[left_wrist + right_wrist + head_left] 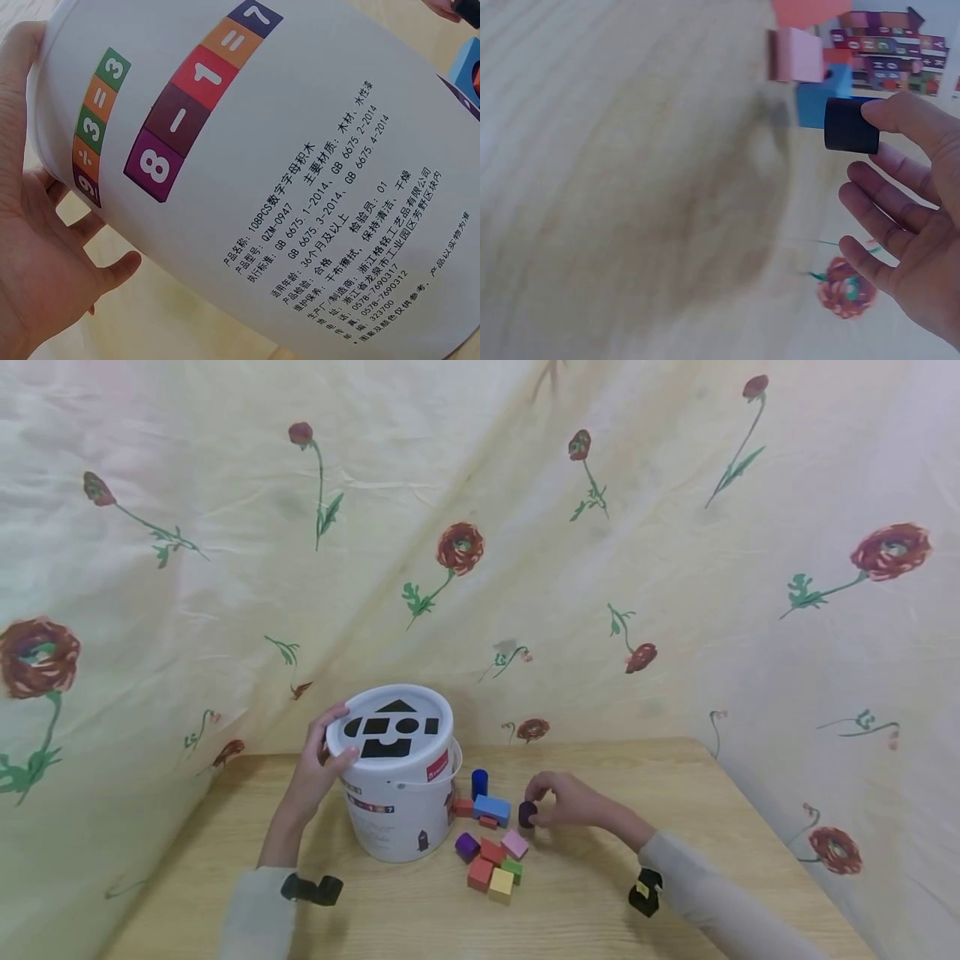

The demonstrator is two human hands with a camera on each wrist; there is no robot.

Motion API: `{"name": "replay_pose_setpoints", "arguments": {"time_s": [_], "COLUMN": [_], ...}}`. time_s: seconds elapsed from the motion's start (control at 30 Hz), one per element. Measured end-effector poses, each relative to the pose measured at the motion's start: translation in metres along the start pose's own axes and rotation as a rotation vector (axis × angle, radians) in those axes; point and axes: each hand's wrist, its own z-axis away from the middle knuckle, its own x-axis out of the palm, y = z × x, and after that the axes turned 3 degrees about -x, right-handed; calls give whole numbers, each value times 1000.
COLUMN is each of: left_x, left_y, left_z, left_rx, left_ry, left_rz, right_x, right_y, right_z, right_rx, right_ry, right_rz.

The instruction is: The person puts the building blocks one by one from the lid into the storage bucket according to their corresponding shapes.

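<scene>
Through the head camera I see a flowered cloth (390, 468) hanging around a wooden table (600, 902). On the table stands an upright white bucket (397, 822); my left wrist view shows its wall, printed with black text and coloured sums, one reading "8 − 1 = 7". The lid (427, 743) sits on the bucket, marked with black shapes, among them a triangle and a circle.

The left hand (311, 777) grips the lid at its left rim, thumb on the near part, fingers farther back. The right hand (573, 797) has thumb and forefinger clamped on a dark cylinder (528, 815); in my right wrist view its other fingers are apart from the piece. I place this cylinder just right of the blue block (491, 810); whether it touches the table, I cannot tell.

To the bucket's right, the blue block lies before an upright blue cylinder (479, 783). Nearer me, a red cube (480, 874) lies just beside a yellow cube (501, 887). A pink block (514, 844) lies behind them, and a purple cylinder (467, 847) near the bucket. A small green block (512, 868) shows partly behind the yellow cube.
</scene>
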Motion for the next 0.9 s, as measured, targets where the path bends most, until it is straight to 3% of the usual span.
{"name": "replay_pose_setpoints", "arguments": {"time_s": [0.37,0.6,0.9], "left_x": [0,-1,-4], "left_y": [0,3,7], "left_z": [0,1,2], "left_rx": [-5,-8,-1], "left_ry": [1,-11,-31], "left_rz": [-4,-13,-46], "right_x": [-34,-54,-78], "right_y": [-33,-58,-91], "right_z": [-13,-24,-42], "right_rx": [-83,-137,-176], "right_ry": [11,65,128], "right_rz": [21,58,-38]}}
